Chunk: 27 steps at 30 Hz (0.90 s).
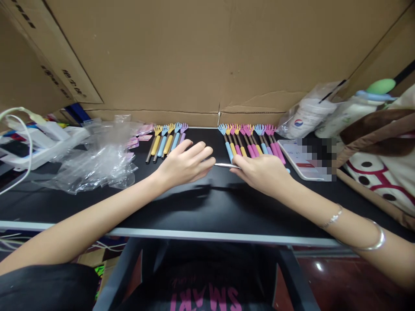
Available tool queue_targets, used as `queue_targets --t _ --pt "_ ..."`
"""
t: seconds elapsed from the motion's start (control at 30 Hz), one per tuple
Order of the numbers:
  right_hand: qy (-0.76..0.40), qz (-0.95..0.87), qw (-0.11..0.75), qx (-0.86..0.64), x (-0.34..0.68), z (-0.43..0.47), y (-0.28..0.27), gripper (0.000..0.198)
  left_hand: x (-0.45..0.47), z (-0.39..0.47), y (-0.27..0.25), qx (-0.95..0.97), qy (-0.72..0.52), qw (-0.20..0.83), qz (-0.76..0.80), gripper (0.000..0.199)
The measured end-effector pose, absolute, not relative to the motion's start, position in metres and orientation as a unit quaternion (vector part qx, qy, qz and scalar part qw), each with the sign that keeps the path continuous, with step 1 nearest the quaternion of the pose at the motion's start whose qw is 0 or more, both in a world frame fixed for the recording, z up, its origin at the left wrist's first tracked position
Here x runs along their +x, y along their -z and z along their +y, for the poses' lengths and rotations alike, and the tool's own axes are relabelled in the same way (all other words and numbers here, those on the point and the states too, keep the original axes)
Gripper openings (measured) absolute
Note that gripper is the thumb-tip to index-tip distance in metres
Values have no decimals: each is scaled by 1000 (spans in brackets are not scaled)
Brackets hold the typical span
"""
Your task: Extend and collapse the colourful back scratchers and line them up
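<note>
Between my two hands runs the thin silver shaft of a back scratcher (223, 165), held level just above the black table. My left hand (189, 162) is curled round its left end, which the fingers hide. My right hand (264, 172) pinches the shaft from the other side, and a bit of light blue shows behind that hand. Just behind my left hand lies a row of several back scratchers (166, 144) with yellow, blue and purple grips. Beyond my right hand is another row of back scratchers (241, 140), their coloured claws pointing away from me.
Clear plastic bags (97, 160) lie in a heap at left, near a white power strip (48, 144) with cables. To the right are a phone (301, 160), a bagged cup (311, 116), a bottle (363, 110) and a fabric bag (385, 160). A cardboard wall (194, 56) closes off the back.
</note>
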State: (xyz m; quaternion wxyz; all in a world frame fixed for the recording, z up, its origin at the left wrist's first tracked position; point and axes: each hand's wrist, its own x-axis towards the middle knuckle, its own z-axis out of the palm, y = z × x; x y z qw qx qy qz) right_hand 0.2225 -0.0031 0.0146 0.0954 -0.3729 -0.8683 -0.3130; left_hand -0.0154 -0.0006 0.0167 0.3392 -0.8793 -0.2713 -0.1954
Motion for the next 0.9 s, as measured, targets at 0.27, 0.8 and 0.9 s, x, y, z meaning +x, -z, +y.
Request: queue_targets --t 0.27,0.8,0.9 --pt "307 -888 120 -322 223 -1 -21 34 -14 1 -19 -882 178 335 -278 28" --pt "428 -815 63 -385 351 19 -47 42 -132 3 -35 -814 115 470 -322 22" --pt "410 -805 58 -424 366 19 -46 46 -144 3 -37 -800 110 492 -324 22"
